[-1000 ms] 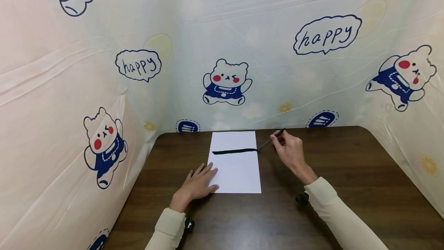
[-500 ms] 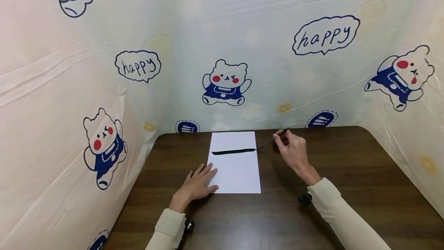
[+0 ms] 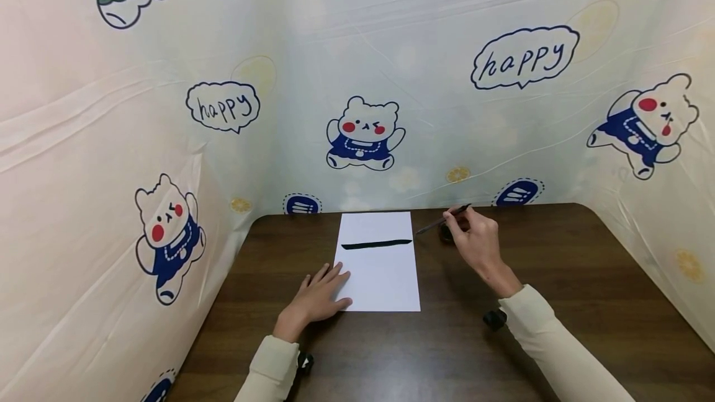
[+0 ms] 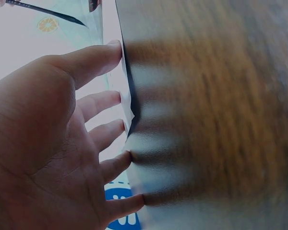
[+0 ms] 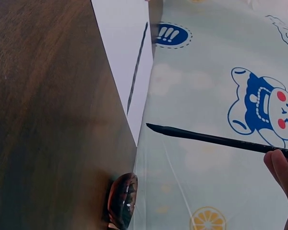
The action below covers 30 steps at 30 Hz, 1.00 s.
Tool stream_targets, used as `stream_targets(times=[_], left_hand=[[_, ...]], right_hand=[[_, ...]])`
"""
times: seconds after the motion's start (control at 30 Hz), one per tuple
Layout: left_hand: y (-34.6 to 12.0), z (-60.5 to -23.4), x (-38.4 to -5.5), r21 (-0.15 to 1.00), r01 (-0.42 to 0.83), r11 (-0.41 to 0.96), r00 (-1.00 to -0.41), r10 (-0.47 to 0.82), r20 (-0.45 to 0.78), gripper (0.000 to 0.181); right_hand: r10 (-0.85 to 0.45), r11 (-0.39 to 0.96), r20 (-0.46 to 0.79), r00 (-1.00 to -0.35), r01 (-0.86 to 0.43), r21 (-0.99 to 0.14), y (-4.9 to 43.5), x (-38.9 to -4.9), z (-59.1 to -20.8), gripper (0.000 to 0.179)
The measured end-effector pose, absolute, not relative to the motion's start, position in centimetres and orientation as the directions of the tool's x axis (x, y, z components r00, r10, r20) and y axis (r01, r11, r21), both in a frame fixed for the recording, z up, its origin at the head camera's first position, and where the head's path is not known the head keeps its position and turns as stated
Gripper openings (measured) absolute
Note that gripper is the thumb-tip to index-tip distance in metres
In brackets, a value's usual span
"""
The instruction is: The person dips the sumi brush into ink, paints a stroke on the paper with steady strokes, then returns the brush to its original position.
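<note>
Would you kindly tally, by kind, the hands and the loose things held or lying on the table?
Hands: 2 (left hand, right hand)
White sheet: 1
Brush: 1
Dark glossy object: 1
Total: 5

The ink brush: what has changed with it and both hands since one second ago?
The right hand has moved slightly rightward with the ink brush, whose tip has left the end of the black stroke and shows just beyond the right edge of the paper. A dark rounded object beside the hand has come into sight. Unchanged: the brush grip, the left hand on the paper, the stroke.
</note>
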<state>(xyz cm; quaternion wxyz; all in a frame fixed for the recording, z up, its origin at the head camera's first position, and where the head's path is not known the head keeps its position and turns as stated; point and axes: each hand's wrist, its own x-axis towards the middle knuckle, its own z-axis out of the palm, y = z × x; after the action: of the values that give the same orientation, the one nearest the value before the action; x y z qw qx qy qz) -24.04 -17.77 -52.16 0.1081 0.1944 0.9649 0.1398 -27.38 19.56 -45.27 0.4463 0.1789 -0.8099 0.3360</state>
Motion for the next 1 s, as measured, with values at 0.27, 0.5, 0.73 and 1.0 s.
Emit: stream_targets(times=[0.27,0.5,0.73,1.0], left_hand=[[-17.8,-52.1,-24.1,0.309,0.351,0.884,-0.900,0.410,-0.151,0.068],[-17.7,-52.0,-24.0,0.310,0.355,0.882,-0.897,0.415,-0.153,0.068],[-17.7,-52.1,-24.0,0.305,0.351,0.885,-0.898,0.410,-0.156,0.068],[-17.8,-52.2,-24.0,0.300,0.346,0.889,-0.902,0.403,-0.153,0.068]], right_hand=[[0.009,0.724,0.839,-0.544,-0.575,-0.381,20.1,-27.1,-44.7,0.011],[0.005,0.724,0.861,-0.508,-0.592,-0.354,20.6,-26.8,-44.3,0.012],[0.012,0.742,0.885,-0.466,-0.589,-0.320,21.3,-26.7,-44.0,0.011],[0.016,0.759,0.889,-0.458,-0.574,-0.309,22.2,-26.7,-43.7,0.013]])
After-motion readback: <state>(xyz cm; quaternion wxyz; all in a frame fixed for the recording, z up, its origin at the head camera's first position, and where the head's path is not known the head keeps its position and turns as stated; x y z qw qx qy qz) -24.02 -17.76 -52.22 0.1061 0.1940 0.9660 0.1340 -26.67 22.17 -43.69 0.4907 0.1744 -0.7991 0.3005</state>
